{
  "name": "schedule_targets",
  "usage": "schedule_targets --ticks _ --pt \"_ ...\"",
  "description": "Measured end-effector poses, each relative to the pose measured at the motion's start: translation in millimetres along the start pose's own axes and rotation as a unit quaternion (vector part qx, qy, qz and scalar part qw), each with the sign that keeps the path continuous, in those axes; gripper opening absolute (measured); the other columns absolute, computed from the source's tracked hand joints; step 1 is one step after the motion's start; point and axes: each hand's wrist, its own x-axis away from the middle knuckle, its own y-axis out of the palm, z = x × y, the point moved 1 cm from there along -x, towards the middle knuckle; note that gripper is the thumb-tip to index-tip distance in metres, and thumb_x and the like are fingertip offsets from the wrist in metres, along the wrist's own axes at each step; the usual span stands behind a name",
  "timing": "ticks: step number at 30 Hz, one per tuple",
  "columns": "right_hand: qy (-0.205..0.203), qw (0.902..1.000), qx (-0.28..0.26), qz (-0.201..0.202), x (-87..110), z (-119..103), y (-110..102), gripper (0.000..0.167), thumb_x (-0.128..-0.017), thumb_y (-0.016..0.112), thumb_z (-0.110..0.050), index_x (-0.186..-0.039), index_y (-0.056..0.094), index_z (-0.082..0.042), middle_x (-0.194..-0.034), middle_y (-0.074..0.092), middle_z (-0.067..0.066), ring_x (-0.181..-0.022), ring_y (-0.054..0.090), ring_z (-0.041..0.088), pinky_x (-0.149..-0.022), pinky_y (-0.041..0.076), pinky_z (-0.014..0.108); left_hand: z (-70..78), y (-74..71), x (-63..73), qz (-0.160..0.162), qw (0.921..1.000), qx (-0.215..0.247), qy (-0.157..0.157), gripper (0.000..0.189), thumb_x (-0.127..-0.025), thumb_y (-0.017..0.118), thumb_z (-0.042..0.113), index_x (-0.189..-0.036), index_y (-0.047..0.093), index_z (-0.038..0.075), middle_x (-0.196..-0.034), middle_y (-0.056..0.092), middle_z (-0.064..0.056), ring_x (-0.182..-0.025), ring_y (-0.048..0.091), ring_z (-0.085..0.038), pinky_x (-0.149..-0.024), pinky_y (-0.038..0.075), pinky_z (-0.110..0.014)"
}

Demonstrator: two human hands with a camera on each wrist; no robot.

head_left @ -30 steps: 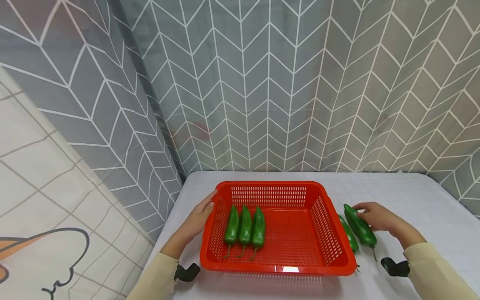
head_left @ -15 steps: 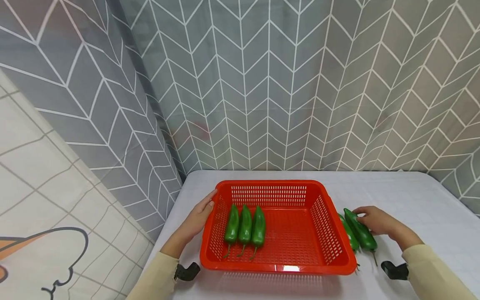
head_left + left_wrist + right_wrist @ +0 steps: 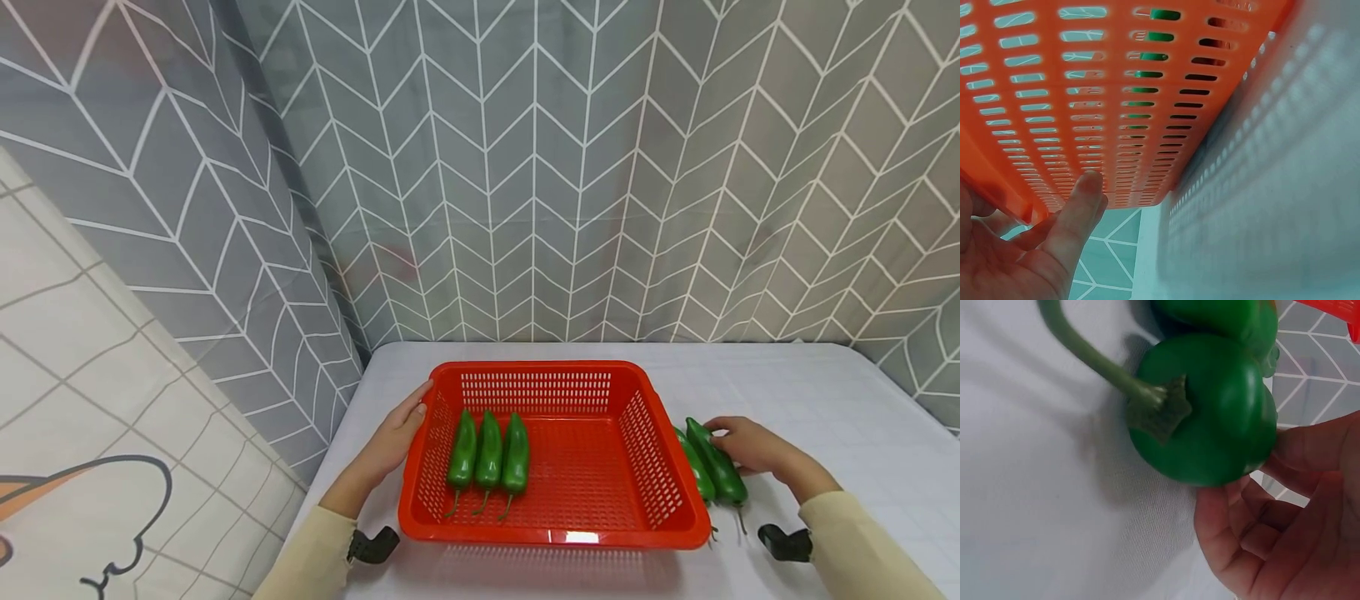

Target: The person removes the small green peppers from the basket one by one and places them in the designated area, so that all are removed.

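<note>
The right hand point(image 3: 750, 443) holds a green pepper point(image 3: 724, 482) on the table point(image 3: 825, 392), just beside another pepper point(image 3: 701, 475) and near the red basket point(image 3: 577, 467). The left hand point(image 3: 393, 435), its fingers straight, touches the basket's side. Three more peppers point(image 3: 489, 458) lie inside.

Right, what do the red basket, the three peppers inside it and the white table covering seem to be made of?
Red basket: probably glossy moulded plastic, from its even slots and sharp highlight.
Three peppers: smooth, shiny by their highlights; real or imitation stays open.
White table covering: likely matte cloth; fine weave shows up close.
</note>
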Motion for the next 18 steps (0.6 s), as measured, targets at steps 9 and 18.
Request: schedule_targets --ticks 9,18 --pt "-0.022 0.9996 0.02 0.003 4.2 -1.5 -11.3 0.041 -0.101 0.045 -0.007 -0.13 0.043 0.022 -0.117 0.056 0.041 -0.099 0.063 0.044 -0.08 0.059 0.055 1.5 0.6 0.8 0.003 0.9999 -0.009 0.009 0.053 -0.112 0.039 0.023 -0.162 0.026 0.011 -0.161 0.035 -0.015 -0.139 0.045 -0.036 -0.105 0.045 -0.042" --pt "-0.053 0.9973 0.043 0.026 7.6 -18.0 -18.2 0.041 -0.101 0.045 -0.006 -0.132 0.043 0.021 -0.123 0.052 0.045 -0.104 0.06 0.053 -0.083 0.059 0.056 3.9 1.1 2.5 0.004 0.9998 -0.016 0.012 0.053 -0.112 0.038 0.024 -0.162 0.026 0.011 -0.161 0.035 -0.017 -0.137 0.047 -0.037 -0.104 0.047 -0.041"
